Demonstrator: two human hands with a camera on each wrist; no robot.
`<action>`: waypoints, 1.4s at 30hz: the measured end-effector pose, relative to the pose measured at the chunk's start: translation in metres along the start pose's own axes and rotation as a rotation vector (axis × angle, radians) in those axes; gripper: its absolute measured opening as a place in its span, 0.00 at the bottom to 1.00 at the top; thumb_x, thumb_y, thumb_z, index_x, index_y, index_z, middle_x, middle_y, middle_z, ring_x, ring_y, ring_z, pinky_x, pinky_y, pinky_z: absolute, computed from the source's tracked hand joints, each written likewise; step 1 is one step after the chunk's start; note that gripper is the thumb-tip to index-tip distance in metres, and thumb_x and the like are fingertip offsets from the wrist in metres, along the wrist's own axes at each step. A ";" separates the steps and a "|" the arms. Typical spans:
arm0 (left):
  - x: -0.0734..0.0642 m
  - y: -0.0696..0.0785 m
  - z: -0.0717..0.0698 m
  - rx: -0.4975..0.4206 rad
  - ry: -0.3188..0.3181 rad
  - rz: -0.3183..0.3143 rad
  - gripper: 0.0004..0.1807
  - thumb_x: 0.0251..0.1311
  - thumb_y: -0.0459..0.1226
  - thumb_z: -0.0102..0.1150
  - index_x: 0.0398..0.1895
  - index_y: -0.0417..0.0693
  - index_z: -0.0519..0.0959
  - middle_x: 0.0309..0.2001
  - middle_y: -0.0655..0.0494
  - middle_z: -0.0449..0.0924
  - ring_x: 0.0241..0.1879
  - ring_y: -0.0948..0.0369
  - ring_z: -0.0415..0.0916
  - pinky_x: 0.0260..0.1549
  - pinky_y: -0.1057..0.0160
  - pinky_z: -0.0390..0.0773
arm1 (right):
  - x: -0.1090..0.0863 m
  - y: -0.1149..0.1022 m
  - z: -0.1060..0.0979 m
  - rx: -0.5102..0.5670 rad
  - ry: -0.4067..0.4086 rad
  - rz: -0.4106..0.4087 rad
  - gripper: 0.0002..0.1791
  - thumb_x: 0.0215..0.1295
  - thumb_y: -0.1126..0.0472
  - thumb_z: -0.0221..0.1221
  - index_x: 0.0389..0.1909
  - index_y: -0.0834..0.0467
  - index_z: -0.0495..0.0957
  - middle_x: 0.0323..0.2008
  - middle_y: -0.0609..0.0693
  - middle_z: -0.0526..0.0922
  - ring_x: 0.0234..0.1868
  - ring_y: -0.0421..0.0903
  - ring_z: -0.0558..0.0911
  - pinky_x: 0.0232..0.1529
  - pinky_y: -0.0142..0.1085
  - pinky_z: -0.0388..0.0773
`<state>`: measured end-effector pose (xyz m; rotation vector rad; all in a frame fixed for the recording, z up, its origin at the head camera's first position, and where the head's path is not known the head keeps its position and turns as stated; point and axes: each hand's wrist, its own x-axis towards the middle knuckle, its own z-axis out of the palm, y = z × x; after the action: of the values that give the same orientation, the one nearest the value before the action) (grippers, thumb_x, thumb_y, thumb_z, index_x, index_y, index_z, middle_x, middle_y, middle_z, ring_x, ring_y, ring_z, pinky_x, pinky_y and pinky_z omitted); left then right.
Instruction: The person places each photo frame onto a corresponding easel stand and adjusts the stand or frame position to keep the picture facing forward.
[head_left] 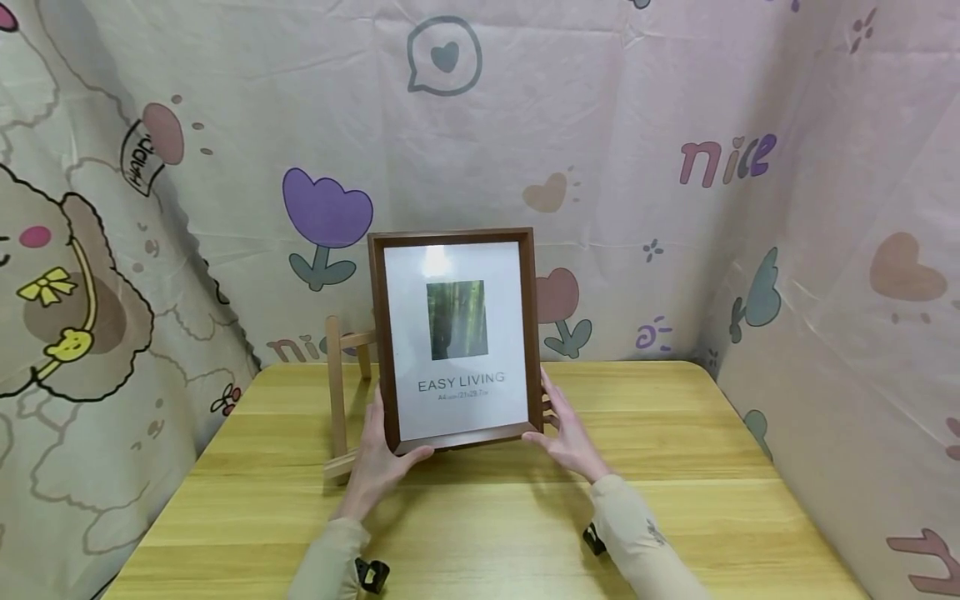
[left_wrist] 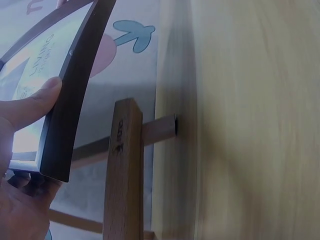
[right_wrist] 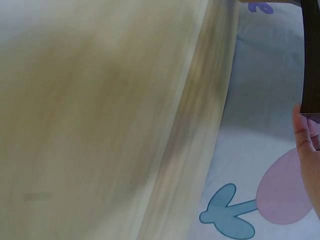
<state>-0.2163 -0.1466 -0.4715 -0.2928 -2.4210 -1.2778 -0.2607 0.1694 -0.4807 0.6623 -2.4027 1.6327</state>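
Both hands hold a brown picture frame [head_left: 456, 333] upright, slightly tilted, above the table. Its white insert reads "EASY LIVING" around a small green forest picture. My left hand [head_left: 378, 458] grips the lower left corner; in the left wrist view its thumb [left_wrist: 42, 100] lies on the front, with fingers behind. My right hand [head_left: 570, 437] grips the lower right corner, its thumb at the bottom edge. At the right wrist view's edge, only part of that hand [right_wrist: 306, 150] shows. A light wooden easel [head_left: 336, 392] stands left of the frame, partly hidden behind it.
The wooden table [head_left: 660, 500] extends around the hands, its far edge close to a patterned cloth backdrop [head_left: 480, 150]. Cloth also hangs along the left and right sides. Each wrist wears a small black device, one on the left [head_left: 371, 575] and one on the right [head_left: 594, 539].
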 end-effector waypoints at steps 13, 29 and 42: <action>-0.004 -0.014 -0.019 0.015 0.105 0.062 0.75 0.37 0.34 0.84 0.83 0.52 0.36 0.78 0.38 0.53 0.74 0.42 0.55 0.73 0.57 0.58 | 0.022 -0.009 0.024 0.000 -0.055 -0.055 0.63 0.51 0.80 0.68 0.82 0.57 0.40 0.67 0.68 0.63 0.53 0.62 0.77 0.57 0.54 0.82; -0.008 -0.031 -0.044 -0.005 0.154 0.093 0.74 0.39 0.31 0.82 0.83 0.55 0.36 0.77 0.36 0.52 0.72 0.41 0.57 0.64 0.86 0.47 | 0.041 -0.018 0.049 -0.021 -0.112 -0.065 0.64 0.53 0.76 0.69 0.82 0.45 0.41 0.72 0.62 0.62 0.54 0.57 0.77 0.61 0.50 0.81; -0.014 -0.043 -0.061 0.039 0.169 0.034 0.75 0.39 0.29 0.82 0.83 0.57 0.35 0.66 0.35 0.61 0.61 0.49 0.62 0.64 0.61 0.62 | 0.053 -0.019 0.072 -0.044 -0.139 -0.079 0.62 0.55 0.72 0.69 0.82 0.44 0.40 0.78 0.61 0.55 0.65 0.62 0.72 0.64 0.56 0.77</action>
<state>-0.2047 -0.2212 -0.4782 -0.2053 -2.2859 -1.1888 -0.2909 0.0839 -0.4733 0.8775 -2.4643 1.5469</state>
